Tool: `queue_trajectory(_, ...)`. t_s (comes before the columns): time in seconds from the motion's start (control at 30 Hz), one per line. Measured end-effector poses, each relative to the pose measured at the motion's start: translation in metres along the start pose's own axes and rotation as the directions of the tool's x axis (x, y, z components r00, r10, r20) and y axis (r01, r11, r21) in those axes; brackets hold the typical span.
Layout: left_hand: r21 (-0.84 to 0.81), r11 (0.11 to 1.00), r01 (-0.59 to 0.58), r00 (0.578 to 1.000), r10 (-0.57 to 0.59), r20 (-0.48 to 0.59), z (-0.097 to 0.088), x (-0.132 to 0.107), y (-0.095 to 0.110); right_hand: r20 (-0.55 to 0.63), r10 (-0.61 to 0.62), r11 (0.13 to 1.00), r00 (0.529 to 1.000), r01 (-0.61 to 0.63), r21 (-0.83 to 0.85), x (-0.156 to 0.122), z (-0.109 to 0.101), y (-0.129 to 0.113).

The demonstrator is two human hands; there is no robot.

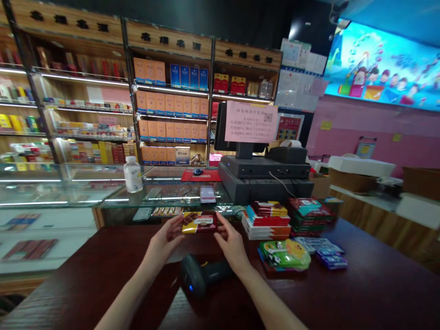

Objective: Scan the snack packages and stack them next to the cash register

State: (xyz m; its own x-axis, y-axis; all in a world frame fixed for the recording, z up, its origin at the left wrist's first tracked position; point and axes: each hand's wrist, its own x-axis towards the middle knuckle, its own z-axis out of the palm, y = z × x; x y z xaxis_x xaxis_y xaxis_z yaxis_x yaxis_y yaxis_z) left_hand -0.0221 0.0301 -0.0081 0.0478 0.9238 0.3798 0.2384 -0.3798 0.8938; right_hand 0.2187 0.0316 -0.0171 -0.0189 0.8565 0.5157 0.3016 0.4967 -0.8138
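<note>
head view: the left hand (pixel 164 241) and right hand (pixel 231 244) hold a chocolate bar (pixel 199 222) between them, fingers lightly spread, each pinching one short end of the bar. the bar is held level just above the far part of a dark wooden counter (pixel 103 261), and its red and yellow wrapper faces up. a black barcode scanner (pixel 201 275) lies on the counter near the person, below and between the hands. just right of the right hand stands a stack of chocolate boxes (pixel 266 221), with green snack bags (pixel 284 255) nearer and a stack of teal boxes (pixel 307 215) farther right. blue packets (pixel 325 254) lie beside the green bags. beyond the bar is a glass display case (pixel 68 192), with a plastic bottle (pixel 133 175) standing on it at the far left. a black cash register (pixel 264 172) stands on the far right of the case, with a pink paper notice (pixel 250 121) fixed above it. shelves of boxed goods (pixel 170 105) fill the far wall.
</note>
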Motion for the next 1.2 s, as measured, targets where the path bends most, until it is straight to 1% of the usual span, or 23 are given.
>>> queue_trajectory(0.13, 0.083, 0.996, -0.016, 0.999, 0.019, -0.036, 0.001, -0.008, 0.002, -0.032, -0.076, 0.997, 0.997, 0.076, 0.004, -0.004, 0.003, 0.008)
queue_trajectory(0.27, 0.179, 0.983, -0.042, 0.997, 0.052, -0.05, 0.001, -0.012, 0.003, -0.027, -0.134, 0.991, 0.991, 0.134, 0.009, -0.004, 0.001, 0.012)
queue_trajectory(0.33, 0.196, 0.978, -0.07, 0.996, 0.08, -0.042, 0.001, -0.014, 0.004, -0.022, -0.138, 0.99, 0.99, 0.139, 0.022, -0.003, -0.002, 0.013)
queue_trajectory(0.47, 0.235, 0.955, -0.181, 0.978, 0.2, -0.063, 0.002, -0.016, 0.008, -0.012, -0.133, 0.987, 0.991, 0.134, 0.088, -0.001, -0.009, 0.01)
queue_trajectory(0.57, 0.298, 0.93, -0.215, 0.964, 0.251, -0.088, 0.005, -0.018, 0.011, -0.021, -0.107, 0.986, 0.994, 0.109, 0.125, -0.001, -0.012, 0.005)
queue_trajectory(0.73, 0.329, 0.929, -0.171, 0.948, 0.246, -0.201, 0.015, -0.021, 0.017, -0.092, -0.03, 0.995, 0.995, 0.039, 0.091, -0.003, -0.011, 0.0)
queue_trajectory(0.8, 0.327, 0.935, -0.137, 0.942, 0.225, -0.249, 0.019, -0.02, 0.017, -0.101, 0.002, 0.996, 0.995, 0.007, 0.094, -0.003, -0.009, 0.0)
queue_trajectory(0.87, 0.301, 0.948, -0.104, 0.946, 0.187, -0.265, 0.022, -0.019, 0.017, -0.116, 0.038, 0.994, 0.993, -0.025, 0.109, -0.003, -0.008, 0.001)
queue_trajectory(0.93, 0.269, 0.957, -0.104, 0.956, 0.171, -0.238, 0.023, -0.017, 0.014, -0.13, 0.073, 0.992, 0.989, -0.059, 0.108, -0.002, -0.008, 0.0)
queue_trajectory(1.0, 0.291, 0.945, -0.147, 0.96, 0.207, -0.188, 0.021, -0.015, 0.011, -0.14, 0.092, 0.993, 0.986, -0.081, 0.088, -0.002, -0.008, -0.003)
queue_trajectory(1.1, 0.434, 0.871, -0.232, 0.943, 0.311, -0.119, 0.016, -0.013, 0.004, -0.15, 0.106, 0.993, 0.983, -0.098, 0.059, -0.001, -0.009, -0.01)
queue_trajectory(1.2, 0.568, 0.773, -0.282, 0.926, 0.374, -0.049, 0.012, -0.012, 0.002, -0.145, 0.12, 0.992, 0.982, -0.113, 0.053, -0.001, -0.008, -0.015)
